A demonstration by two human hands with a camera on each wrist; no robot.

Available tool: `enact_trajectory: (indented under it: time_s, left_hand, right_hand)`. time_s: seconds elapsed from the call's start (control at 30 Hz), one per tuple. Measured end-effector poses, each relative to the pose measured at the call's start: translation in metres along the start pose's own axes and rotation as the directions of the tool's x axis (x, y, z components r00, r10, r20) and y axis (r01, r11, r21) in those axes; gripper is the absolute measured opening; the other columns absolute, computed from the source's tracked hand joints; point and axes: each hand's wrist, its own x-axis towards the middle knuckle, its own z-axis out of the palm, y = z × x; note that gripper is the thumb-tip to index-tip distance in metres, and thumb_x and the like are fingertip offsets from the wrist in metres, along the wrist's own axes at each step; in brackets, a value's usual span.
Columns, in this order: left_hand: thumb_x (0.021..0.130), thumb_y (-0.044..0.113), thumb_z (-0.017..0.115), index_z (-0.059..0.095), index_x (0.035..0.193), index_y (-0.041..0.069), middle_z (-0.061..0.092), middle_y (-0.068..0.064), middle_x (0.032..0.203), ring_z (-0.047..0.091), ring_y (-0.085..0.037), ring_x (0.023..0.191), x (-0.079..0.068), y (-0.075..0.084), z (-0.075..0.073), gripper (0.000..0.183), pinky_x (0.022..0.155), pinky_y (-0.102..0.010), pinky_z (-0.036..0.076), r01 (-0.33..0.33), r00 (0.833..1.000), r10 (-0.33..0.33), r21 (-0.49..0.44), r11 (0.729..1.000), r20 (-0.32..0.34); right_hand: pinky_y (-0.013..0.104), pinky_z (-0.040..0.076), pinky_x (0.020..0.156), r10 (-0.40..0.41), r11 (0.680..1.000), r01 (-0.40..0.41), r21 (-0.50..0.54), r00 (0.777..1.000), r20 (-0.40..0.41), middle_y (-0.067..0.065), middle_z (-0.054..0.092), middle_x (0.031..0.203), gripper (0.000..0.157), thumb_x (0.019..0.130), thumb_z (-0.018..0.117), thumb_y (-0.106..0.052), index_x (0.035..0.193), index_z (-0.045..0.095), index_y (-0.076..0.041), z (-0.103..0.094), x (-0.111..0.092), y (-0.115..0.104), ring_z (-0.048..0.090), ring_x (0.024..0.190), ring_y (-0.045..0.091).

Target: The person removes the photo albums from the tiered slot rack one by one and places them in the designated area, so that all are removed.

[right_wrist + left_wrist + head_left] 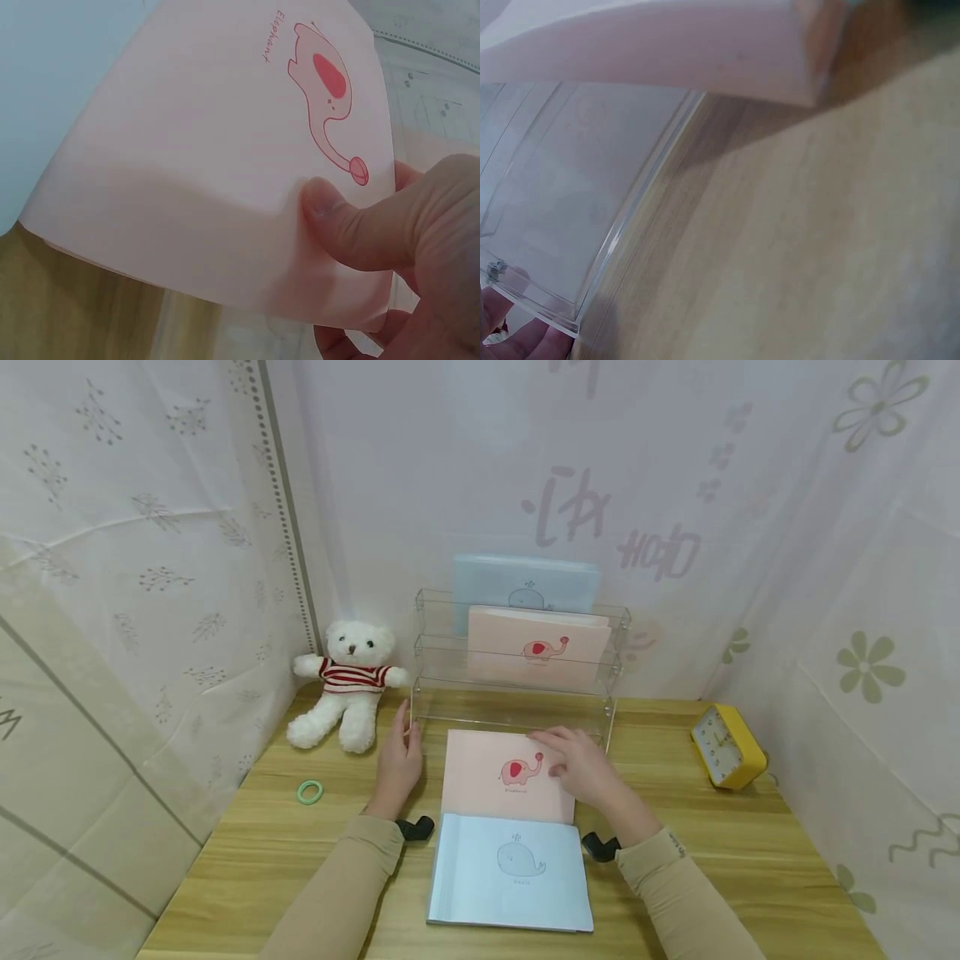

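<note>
My right hand [588, 772] pinches the far right edge of a pink elephant notebook [472, 777]. Its thumb [337, 217] lies on the cover and the other fingers go behind, as the right wrist view shows. A pale blue whale notebook [465, 877] overlaps the near edge of the pink one. By the lower left side of a clear tiered rack [431, 700], my left hand [396, 768] grips the side panel, fingers [529, 341] at its edge in the left wrist view. Another pink notebook [495, 652] and a blue notebook [480, 581] stand in the rack's tiers.
A white teddy bear [352, 679] in a striped sweater sits left of the rack. In front of it lies a green ring [310, 792]. A yellow alarm clock [729, 746] stands at the right. Patterned curtains [480, 460] enclose the wooden table [660, 877].
</note>
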Motion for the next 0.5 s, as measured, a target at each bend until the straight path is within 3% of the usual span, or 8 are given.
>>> enact_trajectory:
  time_s: [0.27, 0.5]
  left_hand:
    - [0.12, 0.034, 0.041, 0.028, 0.176, 0.027, 0.058, -0.028, 0.161, 0.067, -0.05, 0.137, 0.0, 0.001, 0.0, 0.058, 0.112, -0.07, 0.052, -0.002, 1.0, 0.002, -0.01, 1.0, 0.006]
    - [0.121, 0.039, 0.04, 0.027, 0.176, 0.027, 0.058, -0.026, 0.161, 0.066, -0.048, 0.138, -0.001, 0.001, -0.001, 0.058, 0.113, -0.068, 0.053, 0.005, 1.0, -0.005, -0.023, 1.0, 0.022]
  right_hand:
    - [0.059, 0.055, 0.111, 0.064, 0.994, -0.068, -0.087, 0.996, -0.054, 0.005, 0.068, 0.15, 0.072, 0.094, 0.083, -0.001, 0.157, 0.063, -0.029, 0.011, -0.005, -0.007, 0.058, 0.131, 0.036]
    - [0.05, 0.062, 0.1, 0.088, 0.993, -0.092, -0.078, 0.995, -0.048, 0.006, 0.067, 0.152, 0.073, 0.093, 0.081, 0.003, 0.157, 0.063, -0.03, 0.016, -0.01, -0.014, 0.057, 0.131, 0.035]
